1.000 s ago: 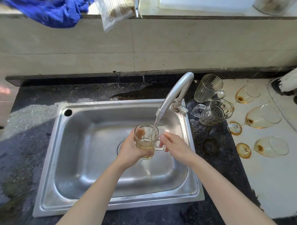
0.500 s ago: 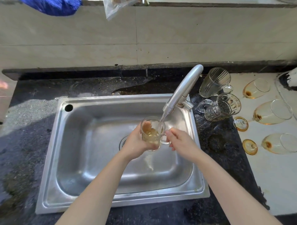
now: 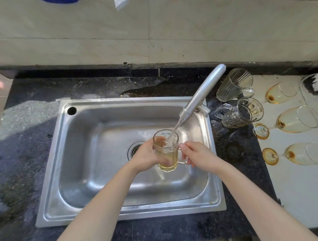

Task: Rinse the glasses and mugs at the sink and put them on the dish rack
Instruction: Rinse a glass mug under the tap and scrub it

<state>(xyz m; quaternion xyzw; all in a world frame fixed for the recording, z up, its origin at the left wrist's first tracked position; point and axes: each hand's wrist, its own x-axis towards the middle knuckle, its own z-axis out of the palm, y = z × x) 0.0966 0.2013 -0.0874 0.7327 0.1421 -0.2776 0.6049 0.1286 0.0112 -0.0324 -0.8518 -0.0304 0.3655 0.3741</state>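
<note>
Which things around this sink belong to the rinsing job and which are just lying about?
Part of the job: held mug, in left hand and right hand, under faucet over sink; ribbed mug, patterned mug; far wine glass, middle wine glass, near wine glass, all stained.
Lying about: blue cloth, plastic bag, at the top edge.

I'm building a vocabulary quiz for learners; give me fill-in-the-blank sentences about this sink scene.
1. Water from the silver faucet pours into the clear glass mug held over the steel ____.
2. The left hand wraps the mug's body; the right hand holds its ____.
3. On the white surface lie ____ amber-tinted stemmed glasses.
Missing: sink, handle, three.
</note>
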